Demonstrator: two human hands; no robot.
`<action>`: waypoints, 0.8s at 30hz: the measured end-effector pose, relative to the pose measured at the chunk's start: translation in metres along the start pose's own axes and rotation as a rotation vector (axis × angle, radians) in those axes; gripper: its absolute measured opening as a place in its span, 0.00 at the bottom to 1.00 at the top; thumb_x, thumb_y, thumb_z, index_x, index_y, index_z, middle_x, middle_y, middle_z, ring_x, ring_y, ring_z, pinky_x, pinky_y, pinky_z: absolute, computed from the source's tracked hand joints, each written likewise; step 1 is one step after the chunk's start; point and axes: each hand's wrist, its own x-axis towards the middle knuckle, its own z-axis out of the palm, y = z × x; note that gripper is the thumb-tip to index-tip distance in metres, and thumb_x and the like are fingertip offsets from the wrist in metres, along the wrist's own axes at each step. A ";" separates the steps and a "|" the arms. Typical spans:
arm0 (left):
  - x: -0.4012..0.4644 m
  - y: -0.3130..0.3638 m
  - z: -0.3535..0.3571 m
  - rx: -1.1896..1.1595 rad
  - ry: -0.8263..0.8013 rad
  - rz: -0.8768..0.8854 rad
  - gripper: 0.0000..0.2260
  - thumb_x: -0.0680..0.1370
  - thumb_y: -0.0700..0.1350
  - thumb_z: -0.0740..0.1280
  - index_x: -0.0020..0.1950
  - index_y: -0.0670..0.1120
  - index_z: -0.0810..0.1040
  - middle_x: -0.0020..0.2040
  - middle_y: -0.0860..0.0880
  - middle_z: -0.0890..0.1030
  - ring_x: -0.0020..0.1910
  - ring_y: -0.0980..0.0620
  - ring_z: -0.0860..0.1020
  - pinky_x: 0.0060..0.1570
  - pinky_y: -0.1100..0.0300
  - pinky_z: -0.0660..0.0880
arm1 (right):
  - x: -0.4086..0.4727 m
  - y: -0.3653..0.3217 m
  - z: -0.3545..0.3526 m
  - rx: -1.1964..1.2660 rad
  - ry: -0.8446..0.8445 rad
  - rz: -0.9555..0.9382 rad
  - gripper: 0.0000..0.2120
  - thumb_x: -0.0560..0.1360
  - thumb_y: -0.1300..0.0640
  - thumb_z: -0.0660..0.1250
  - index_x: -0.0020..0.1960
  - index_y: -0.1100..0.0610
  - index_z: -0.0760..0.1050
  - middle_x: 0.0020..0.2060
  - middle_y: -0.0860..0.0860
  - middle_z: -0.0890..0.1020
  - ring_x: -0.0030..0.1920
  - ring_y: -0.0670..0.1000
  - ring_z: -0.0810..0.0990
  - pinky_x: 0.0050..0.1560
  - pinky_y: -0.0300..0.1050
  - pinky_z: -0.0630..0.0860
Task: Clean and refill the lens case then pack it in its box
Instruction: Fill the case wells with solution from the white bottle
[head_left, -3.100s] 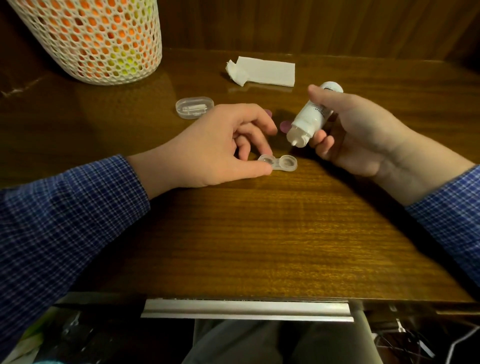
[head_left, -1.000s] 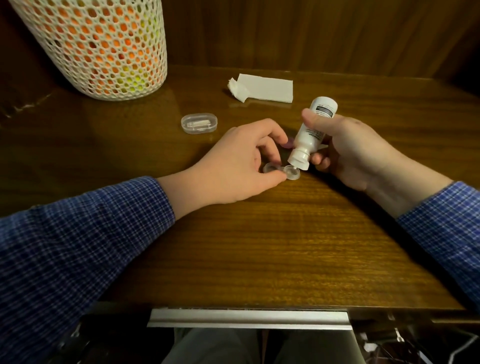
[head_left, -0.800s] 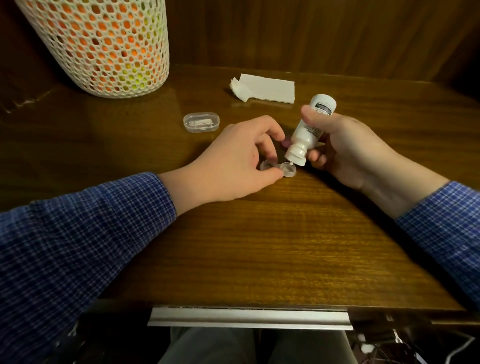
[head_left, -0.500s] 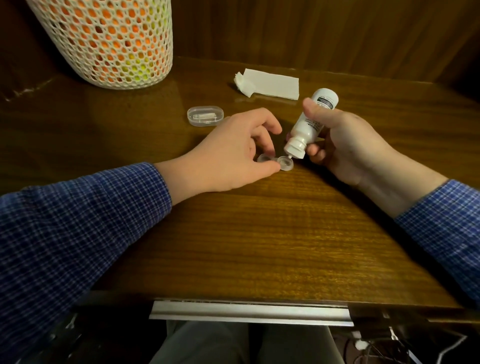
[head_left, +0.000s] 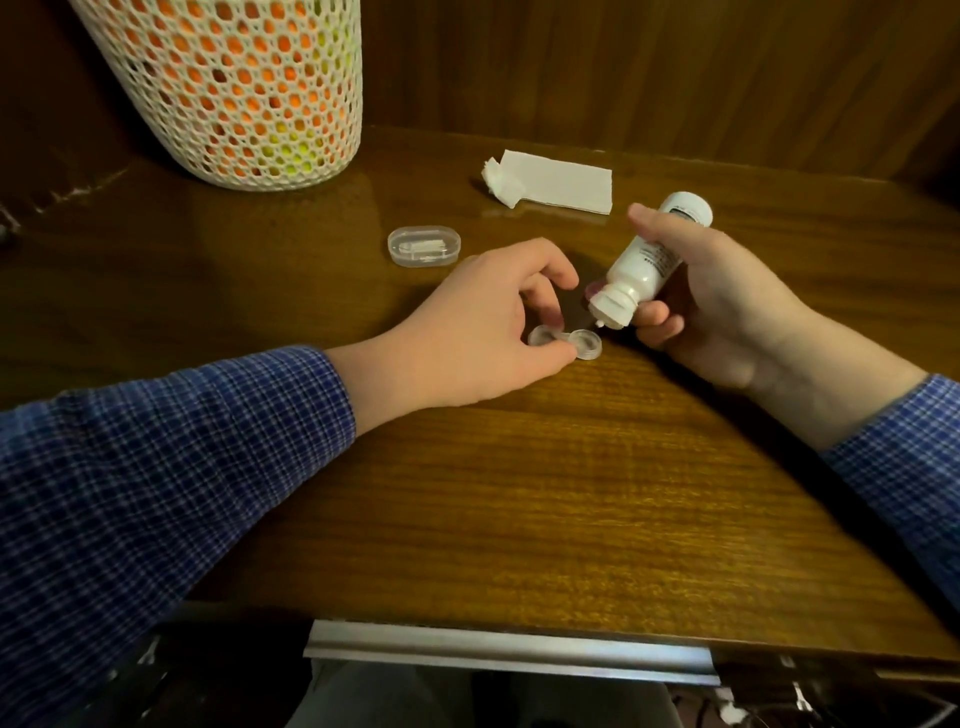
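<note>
A mesh basket (head_left: 228, 88) stands far left, a clear box (head_left: 424, 246) nearer. Your left hand (head_left: 467, 332) pinches the lens case (head_left: 566, 344) on the table (head_left: 519, 493). Your right hand (head_left: 717, 306) grips the bottle (head_left: 644, 265), nozzle tilted just above the right well.

The wooden table (head_left: 571, 493) is showing a glossy, varnished grain and is reflecting light, while a brushed metal strip (head_left: 509, 652) is edging it at the bottom of the frame. The lens case (head_left: 566, 344) and small box (head_left: 424, 246) are looking like clear smooth plastic, the bottle (head_left: 644, 265) like white glossy plastic; the folded tissue (head_left: 550, 179) at upper centre is appearing matt paper, the sleeves (head_left: 156, 467) checked woven cloth
</note>
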 end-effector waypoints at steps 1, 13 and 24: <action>0.000 0.000 0.000 0.006 0.000 -0.002 0.22 0.75 0.47 0.78 0.67 0.50 0.75 0.50 0.56 0.84 0.31 0.48 0.82 0.35 0.63 0.81 | -0.001 0.000 -0.001 0.002 -0.011 0.014 0.26 0.78 0.42 0.70 0.64 0.61 0.68 0.44 0.58 0.80 0.24 0.45 0.71 0.19 0.34 0.66; 0.001 -0.004 0.001 -0.048 0.001 -0.032 0.23 0.73 0.46 0.79 0.65 0.54 0.76 0.47 0.56 0.84 0.28 0.59 0.77 0.32 0.64 0.80 | -0.004 -0.001 0.007 -0.020 0.039 0.017 0.21 0.79 0.44 0.70 0.61 0.60 0.72 0.40 0.55 0.80 0.26 0.46 0.73 0.20 0.35 0.68; 0.004 -0.004 -0.003 -0.044 -0.041 -0.031 0.23 0.73 0.46 0.79 0.65 0.53 0.77 0.49 0.67 0.82 0.30 0.55 0.77 0.33 0.61 0.80 | -0.001 0.002 0.007 -0.038 0.086 -0.008 0.16 0.80 0.45 0.70 0.56 0.57 0.73 0.38 0.54 0.81 0.24 0.46 0.74 0.20 0.35 0.68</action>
